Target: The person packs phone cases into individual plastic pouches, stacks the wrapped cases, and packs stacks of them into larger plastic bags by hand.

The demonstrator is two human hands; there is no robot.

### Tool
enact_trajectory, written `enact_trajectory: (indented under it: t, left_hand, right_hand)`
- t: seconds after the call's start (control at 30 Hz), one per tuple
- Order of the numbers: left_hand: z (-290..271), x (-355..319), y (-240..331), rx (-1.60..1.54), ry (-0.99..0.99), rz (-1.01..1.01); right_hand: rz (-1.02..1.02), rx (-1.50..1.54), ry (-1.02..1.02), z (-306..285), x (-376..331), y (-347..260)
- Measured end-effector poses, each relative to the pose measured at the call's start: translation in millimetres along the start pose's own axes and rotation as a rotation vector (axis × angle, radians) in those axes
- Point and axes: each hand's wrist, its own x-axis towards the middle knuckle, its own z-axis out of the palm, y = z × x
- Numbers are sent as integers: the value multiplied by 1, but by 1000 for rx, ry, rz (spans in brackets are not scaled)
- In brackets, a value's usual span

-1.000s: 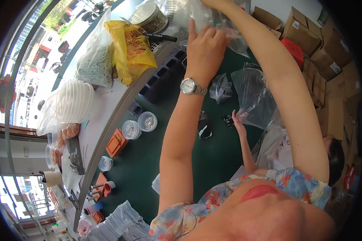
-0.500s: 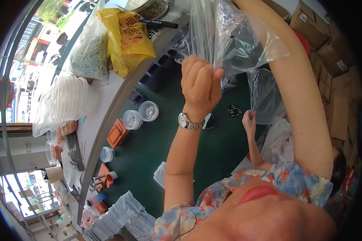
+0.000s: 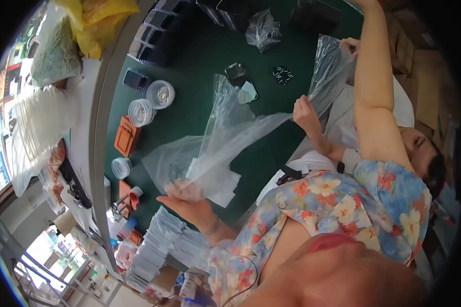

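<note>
My left hand [image 3: 187, 202] is low over the green table, fingers apart and thumb stretched out, partly veiled by a thin clear plastic bag [image 3: 225, 140]. The bag spreads loosely from this hand toward the middle of the table. White sheets [image 3: 220, 189] lie beneath it. At the upper right my right arm is raised, and only a bit of my right hand [image 3: 364, 3] shows at the top edge, its fingers cut off. Beneath that arm, a co-worker's hands [image 3: 306, 115] hold another clear plastic bag [image 3: 329, 66]. Whether the two bags touch is unclear.
Small black pieces [image 3: 282, 75] lie near a dark case [image 3: 236, 71]. Clear round tubs [image 3: 160, 94], an orange tray [image 3: 127, 135] and dark bins [image 3: 159, 33] line the left side. A stack of pale packets [image 3: 164, 238] stands near my left elbow. The co-worker sits close on the right.
My left hand has dropped from the raised plastic to low over the table, its fist opening. The clear bag now spreads across the middle. The view has shifted.
</note>
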Motion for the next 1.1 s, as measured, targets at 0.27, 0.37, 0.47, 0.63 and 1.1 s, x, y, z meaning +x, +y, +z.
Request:
enact_trajectory:
  t: [0.27,0.37,0.47,0.63,1.1]
  left_hand:
    - [-138,-63,28,-32,659,440]
    - [-207,-83,5,12,965,439]
    - [-292,-128,-40,-249,1133,498]
    - [-348,-165,-127,-604,1330,349]
    - [-375,-204,-93,274,913,-151]
  right_hand:
    - [761,1532,-851,29,57,229]
    - [588,1455,-921,72,55,204]
    - [399,1370,-836,8,85,133]
    - [-277,1157,-891,74,100,56]
    - [-290,1364,-926,-243,137,-131]
